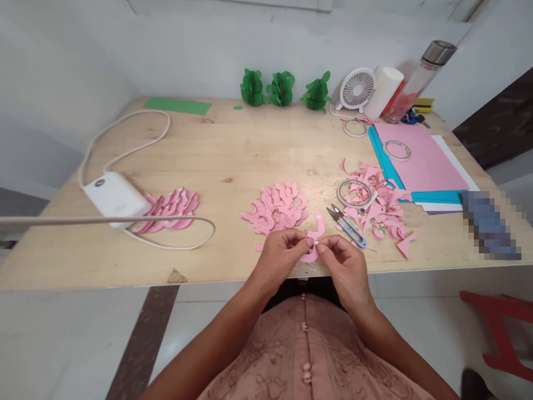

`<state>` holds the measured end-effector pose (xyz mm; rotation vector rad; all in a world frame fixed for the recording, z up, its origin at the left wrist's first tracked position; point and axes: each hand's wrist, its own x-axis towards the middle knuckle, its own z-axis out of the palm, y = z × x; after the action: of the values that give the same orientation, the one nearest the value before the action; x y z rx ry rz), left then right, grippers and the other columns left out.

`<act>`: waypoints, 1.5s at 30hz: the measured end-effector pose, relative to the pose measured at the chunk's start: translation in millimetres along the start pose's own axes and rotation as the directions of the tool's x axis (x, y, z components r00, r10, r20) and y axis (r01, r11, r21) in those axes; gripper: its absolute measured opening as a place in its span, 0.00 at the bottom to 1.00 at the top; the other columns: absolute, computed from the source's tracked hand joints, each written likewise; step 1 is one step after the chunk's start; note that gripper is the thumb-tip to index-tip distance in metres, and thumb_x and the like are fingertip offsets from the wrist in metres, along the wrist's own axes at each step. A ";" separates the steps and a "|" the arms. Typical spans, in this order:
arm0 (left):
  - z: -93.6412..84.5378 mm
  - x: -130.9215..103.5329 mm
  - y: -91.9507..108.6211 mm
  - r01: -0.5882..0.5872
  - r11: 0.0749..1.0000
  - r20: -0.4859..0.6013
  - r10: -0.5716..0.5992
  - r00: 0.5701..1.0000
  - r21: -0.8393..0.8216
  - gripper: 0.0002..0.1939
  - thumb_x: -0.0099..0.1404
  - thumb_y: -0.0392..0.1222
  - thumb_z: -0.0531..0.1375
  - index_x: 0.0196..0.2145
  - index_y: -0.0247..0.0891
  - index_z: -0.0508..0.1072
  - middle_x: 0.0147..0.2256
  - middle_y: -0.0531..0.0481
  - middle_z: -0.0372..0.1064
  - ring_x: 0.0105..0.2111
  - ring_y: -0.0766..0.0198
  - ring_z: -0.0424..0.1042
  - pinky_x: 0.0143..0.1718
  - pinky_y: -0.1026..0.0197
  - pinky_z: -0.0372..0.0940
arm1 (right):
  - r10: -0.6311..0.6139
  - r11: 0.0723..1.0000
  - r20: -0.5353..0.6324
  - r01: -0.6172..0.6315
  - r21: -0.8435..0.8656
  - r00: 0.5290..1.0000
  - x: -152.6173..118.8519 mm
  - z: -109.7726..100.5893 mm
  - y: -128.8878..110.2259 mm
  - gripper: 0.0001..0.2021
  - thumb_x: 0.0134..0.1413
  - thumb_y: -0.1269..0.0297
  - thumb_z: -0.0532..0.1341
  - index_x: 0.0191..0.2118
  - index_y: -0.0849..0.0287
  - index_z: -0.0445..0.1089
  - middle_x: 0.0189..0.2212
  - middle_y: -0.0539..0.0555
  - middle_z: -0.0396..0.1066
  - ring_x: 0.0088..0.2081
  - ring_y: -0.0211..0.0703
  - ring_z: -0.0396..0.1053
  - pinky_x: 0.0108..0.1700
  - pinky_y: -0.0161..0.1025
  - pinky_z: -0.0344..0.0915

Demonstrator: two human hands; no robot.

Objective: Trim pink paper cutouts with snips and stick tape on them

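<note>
A curved pink paper cutout (320, 225) lies at the table's front edge, with a white patch near its top. My left hand (281, 255) pinches the cutout between thumb and forefinger. Just right of it, my right hand (345, 264) is closed in a pinch on a small white strip (316, 241), which looks like tape; the fingertips partly hide it. To the left is a heap of similar pink cutouts (277, 205). Blue-handled thread snips (352, 229) rest close to the right hand, blades pointing away from me.
Pink scraps (389, 214) surround a tape roll (341, 194) on the right. Coloured sheets (420, 166) lie behind them. Green paper figures (281, 89), a fan (357, 89) and a bottle (416, 80) line the back. A white box with cable (116, 194) touches layered pink pieces (179, 208).
</note>
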<state>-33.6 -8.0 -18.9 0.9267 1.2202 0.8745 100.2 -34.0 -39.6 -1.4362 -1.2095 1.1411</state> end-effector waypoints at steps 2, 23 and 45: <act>0.1 -0.2 -0.1 -0.010 1.000 0.002 0.010 1.000 0.014 0.08 0.53 0.41 0.61 0.21 0.34 0.73 0.20 0.54 0.66 0.24 0.68 0.63 0.28 0.66 0.58 | 0.006 1.000 0.001 -0.006 0.002 1.000 -0.3 0.0 0.6 0.04 0.51 0.65 0.59 0.30 0.58 0.69 0.28 0.51 0.71 0.30 0.39 0.66 0.35 0.36 0.62; -2.2 -2.0 0.6 -0.015 0.999 0.014 0.014 1.000 0.031 0.08 0.51 0.41 0.61 0.21 0.34 0.73 0.21 0.53 0.66 0.24 0.68 0.63 0.27 0.65 0.58 | 0.028 0.999 0.007 -0.028 -0.018 1.000 -0.2 1.5 0.6 0.04 0.50 0.66 0.59 0.28 0.59 0.68 0.25 0.49 0.69 0.28 0.38 0.65 0.33 0.35 0.61; -3.8 -1.0 -8.5 -0.097 0.989 -0.021 0.100 0.995 0.113 0.06 0.52 0.37 0.61 0.21 0.34 0.72 0.20 0.54 0.65 0.23 0.70 0.63 0.26 0.67 0.58 | 0.051 0.998 0.020 -0.050 -0.039 0.999 -1.3 -1.2 -2.0 0.07 0.52 0.64 0.58 0.28 0.59 0.70 0.24 0.49 0.69 0.29 0.39 0.64 0.34 0.35 0.60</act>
<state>-37.1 -11.7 -26.8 1.0760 1.2652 0.9066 100.9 -35.2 -37.3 -1.4941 -1.2217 1.1755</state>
